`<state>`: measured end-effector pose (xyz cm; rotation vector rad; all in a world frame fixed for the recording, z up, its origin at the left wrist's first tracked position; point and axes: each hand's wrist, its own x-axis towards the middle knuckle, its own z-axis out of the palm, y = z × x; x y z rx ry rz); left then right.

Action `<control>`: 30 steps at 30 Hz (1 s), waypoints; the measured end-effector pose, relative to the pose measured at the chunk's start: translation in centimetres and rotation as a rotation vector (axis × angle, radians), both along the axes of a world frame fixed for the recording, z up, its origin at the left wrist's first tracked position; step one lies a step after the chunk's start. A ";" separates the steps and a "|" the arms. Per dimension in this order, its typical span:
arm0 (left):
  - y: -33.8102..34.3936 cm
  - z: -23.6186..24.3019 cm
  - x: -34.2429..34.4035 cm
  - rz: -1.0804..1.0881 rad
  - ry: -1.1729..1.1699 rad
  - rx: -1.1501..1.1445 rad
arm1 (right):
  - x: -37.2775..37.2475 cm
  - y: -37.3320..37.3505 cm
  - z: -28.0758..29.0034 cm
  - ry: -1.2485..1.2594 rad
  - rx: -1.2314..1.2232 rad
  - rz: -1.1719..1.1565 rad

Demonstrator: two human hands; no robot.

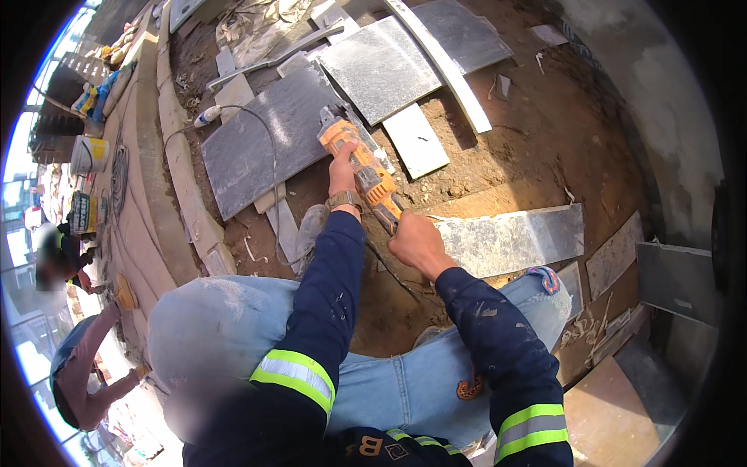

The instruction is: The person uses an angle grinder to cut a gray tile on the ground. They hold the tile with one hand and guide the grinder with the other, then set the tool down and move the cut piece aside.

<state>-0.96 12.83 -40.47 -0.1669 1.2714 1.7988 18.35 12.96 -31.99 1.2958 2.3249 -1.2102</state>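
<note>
Both my hands are closed on an orange angle grinder point(366, 167) with a dark rear end. My left hand point(343, 173) wraps round its front part, near the head, and a watch sits on that wrist. Behind it, my right hand point(416, 240) grips the rear of the body. The grinder's head is over the near right edge of a grey stone slab point(261, 140); whether the disc touches the slab I cannot tell. A second grey slab point(381, 70) lies just beyond, on a pale strip point(416, 140).
A power cable with a white connector point(208, 116) crosses the slab. Left runs a concrete kerb point(175, 148), with buckets point(89, 154) beyond. A long pale bar point(447, 66) lies far ahead. Right of my hands is a stone strip point(513, 237). Two other people point(85, 366) are at far left.
</note>
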 end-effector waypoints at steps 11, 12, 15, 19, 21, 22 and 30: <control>0.2 -1.5 0.9 -0.034 0.005 -0.065 | 0.4 -0.5 -0.1 -0.044 -0.089 -0.032; 0.2 -1.5 1.0 -0.034 0.003 -0.065 | 0.4 -0.5 0.1 -0.043 -0.092 -0.040; 0.3 -1.1 1.2 -0.053 -0.013 -0.078 | 0.5 -0.2 0.4 -0.047 -0.102 -0.055; 0.5 -1.1 1.5 -0.067 -0.009 -0.065 | 0.7 -0.1 0.2 -0.058 -0.105 -0.055; 0.5 -1.2 1.3 -0.065 0.001 -0.062 | 0.6 0.0 0.3 -0.062 -0.100 -0.053; 0.5 -1.4 1.2 -0.063 0.006 -0.061 | 0.6 0.1 0.4 -0.066 -0.100 -0.052; 0.8 -1.0 1.5 -0.054 -0.012 -0.074 | 0.6 0.3 0.1 -0.082 -0.090 -0.059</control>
